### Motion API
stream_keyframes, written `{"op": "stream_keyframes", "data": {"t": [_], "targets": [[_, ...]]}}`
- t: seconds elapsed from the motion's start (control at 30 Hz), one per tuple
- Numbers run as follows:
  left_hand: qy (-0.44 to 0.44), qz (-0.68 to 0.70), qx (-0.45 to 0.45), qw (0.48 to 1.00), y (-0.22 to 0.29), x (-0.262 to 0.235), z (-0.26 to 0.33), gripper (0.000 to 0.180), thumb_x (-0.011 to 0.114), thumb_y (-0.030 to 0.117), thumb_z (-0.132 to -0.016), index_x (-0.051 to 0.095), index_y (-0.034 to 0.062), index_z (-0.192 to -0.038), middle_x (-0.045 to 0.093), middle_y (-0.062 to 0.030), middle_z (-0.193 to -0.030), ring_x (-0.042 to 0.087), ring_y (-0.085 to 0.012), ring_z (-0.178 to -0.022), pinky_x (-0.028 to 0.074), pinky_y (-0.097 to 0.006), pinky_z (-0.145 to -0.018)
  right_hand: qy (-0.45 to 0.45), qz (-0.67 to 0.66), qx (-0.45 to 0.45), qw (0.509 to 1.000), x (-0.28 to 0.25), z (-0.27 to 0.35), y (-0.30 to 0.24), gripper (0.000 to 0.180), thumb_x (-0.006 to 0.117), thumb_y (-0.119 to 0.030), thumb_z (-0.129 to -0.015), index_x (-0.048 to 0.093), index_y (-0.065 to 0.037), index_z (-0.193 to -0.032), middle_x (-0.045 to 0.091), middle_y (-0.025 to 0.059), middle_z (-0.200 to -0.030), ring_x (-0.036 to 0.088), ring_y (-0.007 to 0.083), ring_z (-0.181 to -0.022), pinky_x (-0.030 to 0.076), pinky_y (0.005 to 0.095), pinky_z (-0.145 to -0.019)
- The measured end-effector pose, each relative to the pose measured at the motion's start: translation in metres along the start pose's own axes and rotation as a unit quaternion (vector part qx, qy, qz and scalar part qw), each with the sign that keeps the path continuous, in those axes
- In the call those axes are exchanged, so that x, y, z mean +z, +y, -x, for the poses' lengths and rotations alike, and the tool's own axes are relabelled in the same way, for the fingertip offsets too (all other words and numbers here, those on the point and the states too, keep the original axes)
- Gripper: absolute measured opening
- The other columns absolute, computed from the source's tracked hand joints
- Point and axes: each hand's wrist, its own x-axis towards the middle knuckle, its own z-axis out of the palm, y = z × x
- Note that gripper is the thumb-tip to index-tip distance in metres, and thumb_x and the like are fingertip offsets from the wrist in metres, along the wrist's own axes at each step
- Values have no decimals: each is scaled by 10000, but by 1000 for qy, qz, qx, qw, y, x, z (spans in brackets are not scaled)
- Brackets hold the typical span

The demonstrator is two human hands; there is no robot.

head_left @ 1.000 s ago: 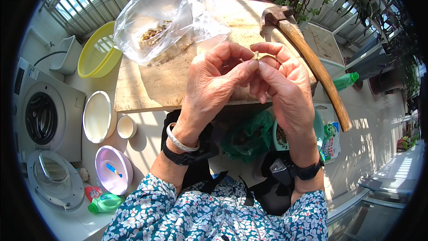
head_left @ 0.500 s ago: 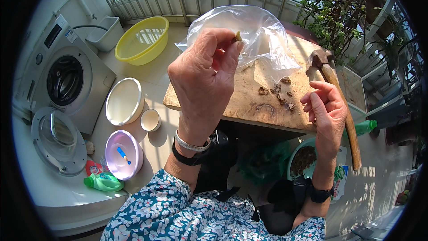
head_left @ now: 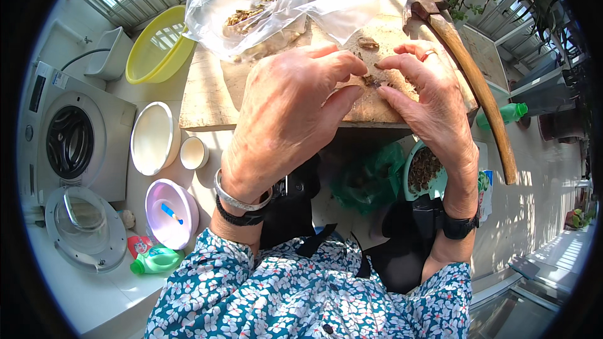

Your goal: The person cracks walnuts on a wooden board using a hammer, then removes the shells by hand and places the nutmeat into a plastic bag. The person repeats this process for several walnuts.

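My left hand [head_left: 289,103] hovers over the near part of a wooden block [head_left: 207,97], thumb and forefinger apart. Facing it, my right hand [head_left: 433,91] also has its thumb and forefinger spread. Between the fingertips lie small dark brown fragments [head_left: 375,80], like bits of nutshell, partly hidden by the fingers. A larger brown shell piece [head_left: 368,43] rests just beyond them. Behind my left hand, a clear plastic bag [head_left: 207,0] holds yellowish-brown pieces [head_left: 248,17]. A hammer [head_left: 468,56] with a rusty head and long wooden handle lies along the block's right side.
Below the block are a green plastic bag [head_left: 367,182] and a pale green basin [head_left: 411,160] of brown shell bits. On the left stand a washing machine [head_left: 119,150], a yellow basket [head_left: 141,63], a white basin [head_left: 154,141], a cup [head_left: 194,153] and a purple basin [head_left: 187,229].
My left hand has come down from above the bag to the block; the small pale piece it pinched no longer shows. My right hand has moved left, toward the fragments. The view has shifted.
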Motion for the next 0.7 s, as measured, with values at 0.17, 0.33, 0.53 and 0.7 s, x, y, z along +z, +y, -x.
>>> {"op": "stream_keyframes", "data": {"t": [0.17,0.33,0.53,0.7], "targets": [[19,-91,63,994,-18,30,-12,278,692,17,-734,678,69,-1006,643,-86,-899,631,-281,-729,499,-333,-656,9,55,-57,997,0,-2,7,227,738,-95,-739,662,-65,-951,605,143,-992,558,337,-975,443,402,-863],[26,-84,54,995,-25,39,-11,191,679,11,-742,679,48,-929,645,-97,-883,644,-279,-726,505,-332,-658,-14,2,44,999,-17,0,5,234,724,-54,-781,690,-54,-1012,608,123,-1117,567,254,-1099,449,330,-942],[13,-48,-19,999,-19,36,-11,145,676,24,-788,675,15,-932,649,-50,-799,614,-133,-645,485,-258,-600,13,0,56,998,-38,-1,8,170,721,-59,-802,702,-44,-971,611,83,-1124,571,207,-1083,440,308,-951],[21,214,-113,970,-14,33,-11,166,639,82,-912,663,-1,-1054,685,-27,-871,551,-43,-638,452,-183,-564,-14,94,-26,995,-17,3,4,206,744,-90,-751,708,-91,-954,618,105,-1093,557,279,-1090,442,366,-942]]}}
